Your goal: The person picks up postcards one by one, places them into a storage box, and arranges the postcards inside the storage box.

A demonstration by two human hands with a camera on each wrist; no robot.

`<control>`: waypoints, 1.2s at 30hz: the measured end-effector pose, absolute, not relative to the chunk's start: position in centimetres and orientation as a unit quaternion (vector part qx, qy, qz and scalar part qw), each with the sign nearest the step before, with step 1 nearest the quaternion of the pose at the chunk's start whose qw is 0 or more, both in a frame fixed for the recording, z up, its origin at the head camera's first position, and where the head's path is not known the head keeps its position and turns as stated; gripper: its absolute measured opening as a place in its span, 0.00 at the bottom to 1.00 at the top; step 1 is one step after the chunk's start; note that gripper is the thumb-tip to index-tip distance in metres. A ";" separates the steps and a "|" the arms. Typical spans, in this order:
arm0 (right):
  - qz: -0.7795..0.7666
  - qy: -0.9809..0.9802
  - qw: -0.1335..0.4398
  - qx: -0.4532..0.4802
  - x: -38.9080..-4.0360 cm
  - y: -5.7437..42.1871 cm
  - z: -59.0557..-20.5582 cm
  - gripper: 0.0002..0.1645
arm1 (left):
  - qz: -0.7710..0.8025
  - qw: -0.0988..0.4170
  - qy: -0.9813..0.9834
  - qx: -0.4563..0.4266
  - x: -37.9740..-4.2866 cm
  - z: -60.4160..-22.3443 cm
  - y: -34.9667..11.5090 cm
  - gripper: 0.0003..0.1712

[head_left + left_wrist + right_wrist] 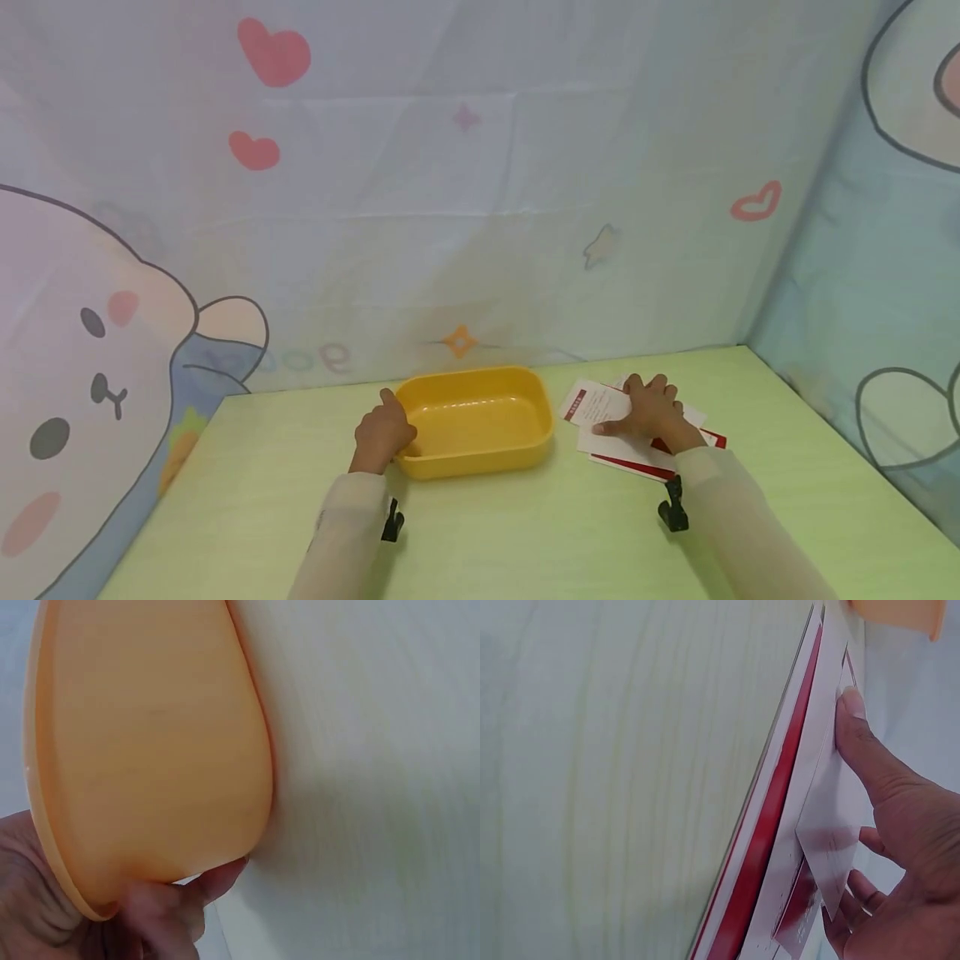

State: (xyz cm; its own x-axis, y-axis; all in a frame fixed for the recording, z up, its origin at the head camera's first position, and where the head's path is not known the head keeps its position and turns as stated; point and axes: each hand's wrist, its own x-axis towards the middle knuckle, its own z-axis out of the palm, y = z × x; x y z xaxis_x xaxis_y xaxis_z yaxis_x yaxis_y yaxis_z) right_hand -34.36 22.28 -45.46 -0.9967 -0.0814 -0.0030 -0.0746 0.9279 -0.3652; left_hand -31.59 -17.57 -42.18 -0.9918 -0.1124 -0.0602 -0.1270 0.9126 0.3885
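Observation:
A yellow plastic tray [472, 462] with rounded corners and raised sides sits on the table. My left hand [381, 433] grips its left end; in the left wrist view, fingers [161, 915] curl under the rim against the outer wall. To the right of the tray lies a loose, fanned pile of white and red cards [626, 446]. My right hand [651, 410] is over the pile and holds a white card [829, 840] on top, thumb [859, 739] on its face and the other fingers bent at its far edge.
The light green table [525, 542] ends at a pale printed cloth [420, 208] hung behind it, with more cloth on both sides. A black clip-like piece [673, 508] is by the right sleeve, another [393, 521] by the left.

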 end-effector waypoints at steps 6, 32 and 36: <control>-0.214 0.977 0.015 -0.020 -34.1 22.0 -45.0 0.58 | 0.247 0.007 0.966 -0.075 -31.9 -42.7 -17.9 0.28; -0.428 0.903 -0.025 0.005 -34.5 21.9 -45.7 0.44 | 0.272 -0.009 0.960 -0.059 -31.5 -43.0 -17.7 0.26; -0.451 0.891 -0.034 0.031 -34.7 21.8 -45.8 0.43 | 0.268 -0.015 0.962 -0.057 -31.6 -43.0 -17.7 0.25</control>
State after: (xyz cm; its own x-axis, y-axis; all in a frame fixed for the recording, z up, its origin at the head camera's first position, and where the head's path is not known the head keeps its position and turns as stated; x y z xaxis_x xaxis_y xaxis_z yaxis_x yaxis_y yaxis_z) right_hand -34.67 21.75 -45.84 -0.9959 0.0849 0.0322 0.0243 0.5906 -0.8066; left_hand -31.63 -17.71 -42.95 -0.9931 -0.1173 -0.0013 -0.1010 0.8495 0.5178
